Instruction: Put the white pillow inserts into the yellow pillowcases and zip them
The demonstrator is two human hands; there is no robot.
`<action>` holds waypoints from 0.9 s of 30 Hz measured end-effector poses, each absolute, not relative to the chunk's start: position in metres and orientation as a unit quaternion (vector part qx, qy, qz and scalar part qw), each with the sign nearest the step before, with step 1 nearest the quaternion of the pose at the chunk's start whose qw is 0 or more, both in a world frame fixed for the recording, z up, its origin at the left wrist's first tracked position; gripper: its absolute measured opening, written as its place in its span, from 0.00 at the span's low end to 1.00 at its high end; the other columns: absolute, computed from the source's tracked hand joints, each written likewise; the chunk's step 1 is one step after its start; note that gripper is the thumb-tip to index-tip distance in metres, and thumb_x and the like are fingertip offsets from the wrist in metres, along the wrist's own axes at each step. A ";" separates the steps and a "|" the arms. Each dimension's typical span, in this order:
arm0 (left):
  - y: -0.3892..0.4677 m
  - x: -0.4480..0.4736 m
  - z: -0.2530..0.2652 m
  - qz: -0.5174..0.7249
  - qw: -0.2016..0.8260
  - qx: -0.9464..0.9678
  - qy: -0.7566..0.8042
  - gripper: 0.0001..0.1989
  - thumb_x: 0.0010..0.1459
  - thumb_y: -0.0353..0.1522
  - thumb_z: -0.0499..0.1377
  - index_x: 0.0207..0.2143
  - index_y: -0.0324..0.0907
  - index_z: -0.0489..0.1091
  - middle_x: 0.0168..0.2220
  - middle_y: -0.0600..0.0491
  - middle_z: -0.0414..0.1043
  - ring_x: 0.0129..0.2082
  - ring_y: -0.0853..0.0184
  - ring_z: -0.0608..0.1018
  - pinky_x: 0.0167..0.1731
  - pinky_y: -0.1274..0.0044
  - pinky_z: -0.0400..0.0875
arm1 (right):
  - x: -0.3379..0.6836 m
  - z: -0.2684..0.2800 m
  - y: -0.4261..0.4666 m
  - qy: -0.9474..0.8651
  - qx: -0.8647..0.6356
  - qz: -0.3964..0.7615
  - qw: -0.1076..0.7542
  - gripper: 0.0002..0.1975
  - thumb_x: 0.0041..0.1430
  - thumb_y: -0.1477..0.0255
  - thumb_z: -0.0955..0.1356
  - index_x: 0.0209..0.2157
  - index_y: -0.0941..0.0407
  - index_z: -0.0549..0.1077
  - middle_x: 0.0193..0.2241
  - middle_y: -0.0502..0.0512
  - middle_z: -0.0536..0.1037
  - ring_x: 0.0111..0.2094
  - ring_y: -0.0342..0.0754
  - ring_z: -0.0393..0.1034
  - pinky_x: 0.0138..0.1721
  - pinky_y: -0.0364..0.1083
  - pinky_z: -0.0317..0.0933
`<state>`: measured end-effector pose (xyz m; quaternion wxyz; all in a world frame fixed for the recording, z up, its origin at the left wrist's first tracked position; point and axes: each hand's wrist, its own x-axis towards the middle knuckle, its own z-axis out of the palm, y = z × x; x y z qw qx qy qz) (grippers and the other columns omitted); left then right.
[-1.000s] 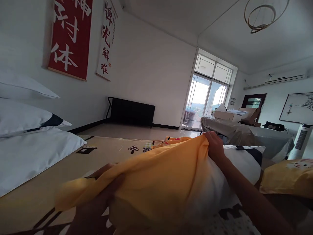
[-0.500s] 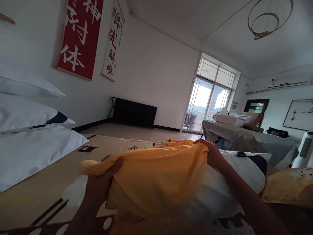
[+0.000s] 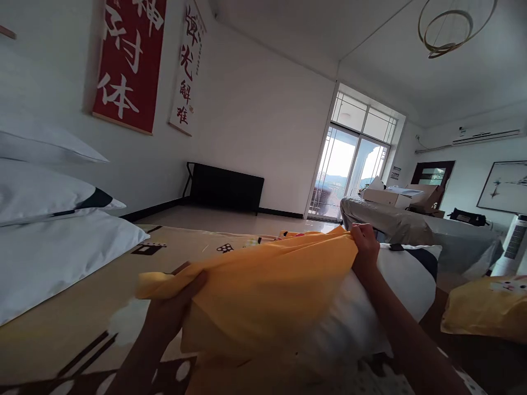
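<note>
A yellow pillowcase (image 3: 272, 285) is stretched between my two hands, partly around a white pillow (image 3: 407, 280) with a dark corner patch. My left hand (image 3: 173, 302) grips the pillowcase near its left end, thumb on top, with a flap sticking out past the fingers. My right hand (image 3: 364, 249) is closed in a fist on the edge of the pillowcase, above the pillow. The pillow's right part shows bare white; its left part is hidden beneath the yellow cloth.
Stacked white pillows (image 3: 61, 241) lie at left on a patterned beige bedspread (image 3: 94, 307). Another yellow pillow (image 3: 486, 310) with an animal face is at right. Beyond stand a black folded frame (image 3: 226, 186), plastic-covered furniture (image 3: 448, 236) with cardboard boxes (image 3: 395, 196), and a glass door (image 3: 349, 159).
My right hand has moved right and slightly up, pulling the pillowcase edge tauter over the pillow. My left hand keeps its hold, almost in place.
</note>
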<state>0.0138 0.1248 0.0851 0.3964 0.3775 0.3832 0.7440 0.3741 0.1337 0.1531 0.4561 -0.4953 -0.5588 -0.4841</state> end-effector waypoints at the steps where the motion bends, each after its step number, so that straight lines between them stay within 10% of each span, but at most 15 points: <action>1: 0.125 0.014 0.086 0.738 0.409 0.389 0.369 0.23 0.29 0.42 0.70 0.26 0.41 0.65 0.23 0.58 0.63 0.23 0.72 0.65 0.18 0.83 0.61 | 0.375 0.148 0.135 -0.555 -0.452 -0.484 0.504 0.06 0.53 0.74 0.62 0.24 0.56 0.62 0.35 0.59 0.70 0.34 0.46 0.67 0.25 0.42 0.54; 9: 0.119 0.015 0.095 0.724 0.311 0.482 0.382 0.16 0.42 0.45 0.64 0.23 0.42 0.66 0.23 0.57 0.62 0.25 0.70 0.64 0.21 0.81 0.58 | 0.372 0.129 0.129 -0.567 -0.366 -0.371 0.638 0.07 0.53 0.69 0.63 0.36 0.54 0.65 0.28 0.51 0.73 0.26 0.44 0.67 0.25 0.42 0.60; 21: 0.098 0.019 0.110 0.667 0.401 0.506 0.372 0.21 0.36 0.44 0.66 0.34 0.45 0.70 0.29 0.55 0.72 0.29 0.65 0.73 0.24 0.80 0.67 | 0.372 0.099 0.076 -0.595 -0.183 -0.576 0.530 0.06 0.57 0.76 0.63 0.33 0.52 0.70 0.31 0.54 0.69 0.33 0.47 0.64 0.37 0.51 0.63; 27: 0.105 0.021 0.102 0.671 0.350 0.430 0.492 0.23 0.36 0.46 0.67 0.34 0.43 0.74 0.30 0.51 0.74 0.31 0.60 0.75 0.23 0.75 0.69 | 0.391 0.116 0.061 -0.708 -0.227 -0.579 0.335 0.08 0.58 0.80 0.61 0.33 0.55 0.69 0.31 0.55 0.73 0.35 0.47 0.66 0.40 0.50 0.61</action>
